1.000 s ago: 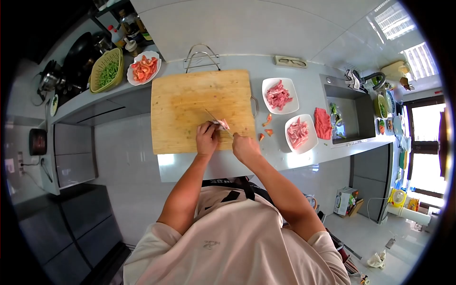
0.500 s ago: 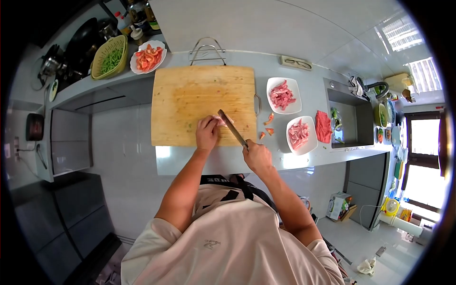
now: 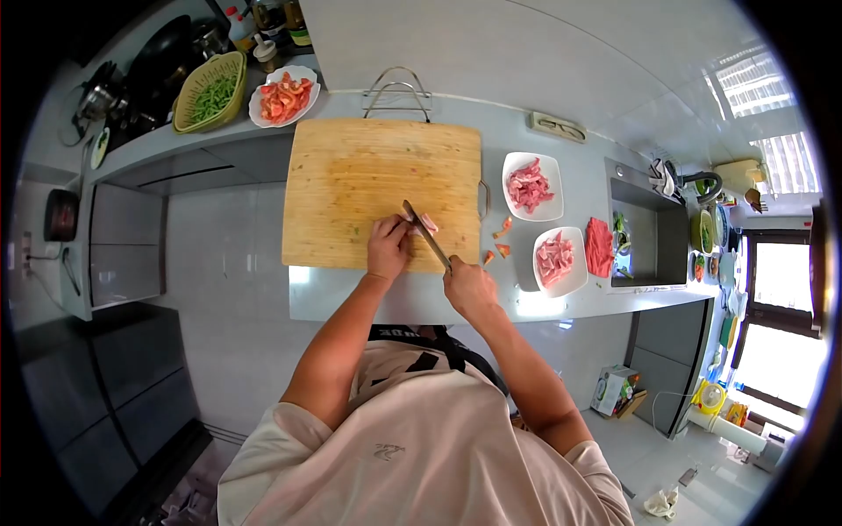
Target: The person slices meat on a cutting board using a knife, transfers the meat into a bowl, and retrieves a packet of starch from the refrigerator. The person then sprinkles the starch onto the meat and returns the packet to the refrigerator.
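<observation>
Since half a second ago, board and bowls have slid rightward in view, probably because the camera turned, and a piece of meat [image 3: 429,223] shows more plainly right of the blade. Largest is the counter [image 3: 351,298], bearing the board [image 3: 368,167]; the sink [image 3: 660,237], to the right, has greens [image 3: 621,235] in it. At far left, a basket [image 3: 232,107] holds green beans [image 3: 212,96]. Beside it, a plate [image 3: 257,107] carries cut tomato [image 3: 285,96]. Right of the board, the upper bowl [image 3: 554,167] holds red meat strips [image 3: 529,186], the lower bowl [image 3: 579,265] paler ones [image 3: 553,259]. The right hand [image 3: 470,287] is wrapped round the handle of the knife [image 3: 424,235]; the left hand [image 3: 388,249] is bunched on the board left of the blade, though whether it pinches meat I cannot tell. Slicing seems the step in hand; another cut would call for fingertips tucked back and the piece steadied. Smallest are orange scraps [image 3: 503,251] between board and bowls.
</observation>
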Demonstrator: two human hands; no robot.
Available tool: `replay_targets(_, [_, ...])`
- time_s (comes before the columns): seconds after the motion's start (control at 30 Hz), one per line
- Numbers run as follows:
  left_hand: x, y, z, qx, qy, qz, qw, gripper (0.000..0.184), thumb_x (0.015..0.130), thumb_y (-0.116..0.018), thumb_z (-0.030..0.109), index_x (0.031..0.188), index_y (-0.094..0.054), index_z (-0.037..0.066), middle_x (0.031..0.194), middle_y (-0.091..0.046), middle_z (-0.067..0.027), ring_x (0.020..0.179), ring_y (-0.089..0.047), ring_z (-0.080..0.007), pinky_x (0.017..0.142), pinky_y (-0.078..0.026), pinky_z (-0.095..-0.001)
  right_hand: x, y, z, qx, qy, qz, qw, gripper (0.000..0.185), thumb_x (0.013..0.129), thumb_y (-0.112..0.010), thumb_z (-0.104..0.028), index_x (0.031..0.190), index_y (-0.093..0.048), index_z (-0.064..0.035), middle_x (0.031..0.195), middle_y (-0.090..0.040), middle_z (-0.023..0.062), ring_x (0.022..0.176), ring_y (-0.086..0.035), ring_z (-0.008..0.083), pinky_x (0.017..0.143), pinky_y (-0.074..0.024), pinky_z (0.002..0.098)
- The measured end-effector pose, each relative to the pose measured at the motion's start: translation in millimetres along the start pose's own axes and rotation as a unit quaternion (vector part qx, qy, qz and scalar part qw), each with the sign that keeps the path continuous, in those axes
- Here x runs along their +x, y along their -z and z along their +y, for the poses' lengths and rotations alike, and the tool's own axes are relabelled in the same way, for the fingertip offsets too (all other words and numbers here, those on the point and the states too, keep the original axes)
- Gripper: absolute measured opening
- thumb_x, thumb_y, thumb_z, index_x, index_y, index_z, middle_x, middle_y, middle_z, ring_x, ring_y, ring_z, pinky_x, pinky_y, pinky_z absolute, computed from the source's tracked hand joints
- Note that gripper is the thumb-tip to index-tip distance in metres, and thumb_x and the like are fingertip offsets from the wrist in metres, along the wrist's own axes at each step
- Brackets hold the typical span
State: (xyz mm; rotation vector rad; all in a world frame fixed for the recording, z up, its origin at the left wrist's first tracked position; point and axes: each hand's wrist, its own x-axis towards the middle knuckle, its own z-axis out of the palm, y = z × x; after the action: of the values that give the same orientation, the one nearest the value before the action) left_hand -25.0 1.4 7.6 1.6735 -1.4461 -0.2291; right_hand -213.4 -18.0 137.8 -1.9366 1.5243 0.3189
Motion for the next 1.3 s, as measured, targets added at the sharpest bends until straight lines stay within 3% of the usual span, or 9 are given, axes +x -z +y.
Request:
replay_targets(0.3, [1.3,0.8,0.1,0.005,-0.009,0.018,1.0,0.025,0.08,-0.07,-0.005,0.101,-0.077,0.006,0.11,-0.069,-0.0095,0.104,-0.061,-0.0343,0.09,-0.053,-0.0425,44.5,-9.2,-28.1,-0.001,0.024,0.023,0.999,0.029,0.1,-0.05,-0.023,0.114,-0.063,-0.0022,0.102,-0.072,0.0312,0.098,-0.07,0.0501,0.087,-0.0554,0.059])
replay_targets(0.5, [-4.4,-3.1,-3.8,-0.011,0.007,0.022,1.0,0.026,0.081,-0.071,-0.006,0.103,-0.078,0.006,0.113,-0.072,-0.0078,0.104,-0.063,-0.0337,0.09,-0.055,-0.0427,12.1,-7.1,12.7,0.01,-0.003,0.003,1.0,0.029,0.099,-0.054,-0.027,0.116,-0.064,-0.0053,0.1,-0.073,0.0296,0.096,-0.071,0.0498,0.086,-0.0564,0.0583])
replay_targets(0.7, [-2.8,1.2,-1.1,-0.021,0.002,0.025,0.999,0.025,0.082,-0.071,-0.007,0.102,-0.078,0.007,0.111,-0.073,-0.0077,0.103,-0.064,-0.0334,0.09,-0.055,-0.0428,3.9,-11.3,35.1,0.033,0.001,0.092,0.995,0.027,0.097,-0.062,-0.028,0.109,-0.066,-0.0049,0.088,-0.073,0.0286,0.086,-0.071,0.0491,0.08,-0.0571,0.0582])
replay_targets(1.3, [-3.4,1.6,-4.3,-0.002,-0.012,0.006,1.0,0.028,0.08,-0.07,-0.006,0.105,-0.075,0.006,0.114,-0.07,-0.0098,0.105,-0.061,-0.0364,0.091,-0.053,-0.0449,-16.1,-6.4,2.6,-0.025,0.003,0.035,0.999,0.025,0.098,-0.055,-0.023,0.11,-0.066,-0.0044,0.092,-0.074,0.0283,0.087,-0.072,0.0492,0.08,-0.0572,0.058])
